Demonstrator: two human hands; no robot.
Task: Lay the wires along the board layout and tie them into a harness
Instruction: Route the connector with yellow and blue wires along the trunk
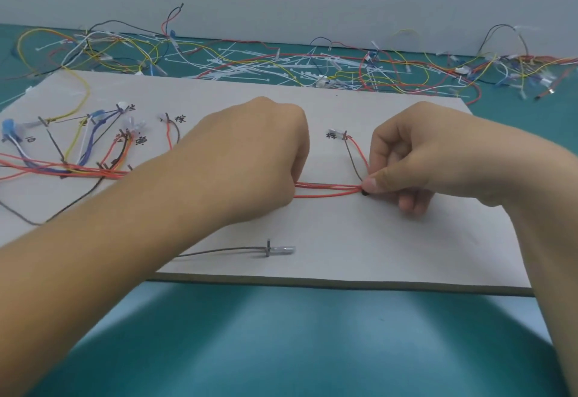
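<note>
A grey layout board (359,240) lies on the teal table. A bundle of red wires (328,188) runs taut across its middle between my two hands. My left hand (256,149) is curled into a fist over the bundle's left part and grips it. My right hand (416,162) pinches the bundle's right end at a black peg (365,192), where a brown and a red wire (355,159) branch up to a clear connector (336,133). On the left, coloured wires (87,146) fan out to labelled pegs. A brown wire with a clear connector (281,250) lies near the front edge.
Behind the board lies a heap of loose coloured wires and white cable ties (281,65) along a grey wall. A yellow wire (82,90) loops over the board's back left corner. Bare teal table (281,349) shows in front of the board.
</note>
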